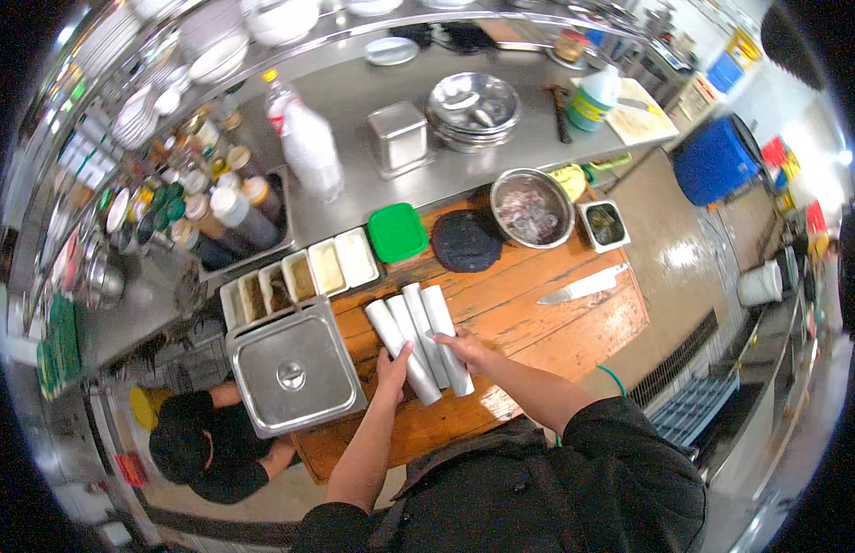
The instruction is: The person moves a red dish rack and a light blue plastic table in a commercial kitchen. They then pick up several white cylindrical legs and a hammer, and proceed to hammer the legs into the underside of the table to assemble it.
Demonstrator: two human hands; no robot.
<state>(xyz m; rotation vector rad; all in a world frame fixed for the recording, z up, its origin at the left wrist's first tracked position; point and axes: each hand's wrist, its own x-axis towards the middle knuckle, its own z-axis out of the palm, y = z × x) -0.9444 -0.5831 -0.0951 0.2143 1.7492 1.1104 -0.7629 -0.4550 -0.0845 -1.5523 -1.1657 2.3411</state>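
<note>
Several white rolls (402, 343), smooth and long, lie side by side just above the wooden table (538, 313) or on it; I cannot tell which. What they are made of does not show clearly. My left hand (393, 370) closes on the leftmost roll from its near left side, thumb on top. From the right, my right hand (466, 350) grips the rightmost roll, with its thumb and fingers over the upper face. Between my two hands the rolls are pressed close together, their far ends fanned slightly apart.
A knife (582, 286) lies to the right. Beyond are a steel bowl of raw pieces (533, 210), a black round cloth-like item (467, 241) and a green lid (398, 232). A lidded steel pan (293, 370) stands left, with another person (206, 442) crouching beside it.
</note>
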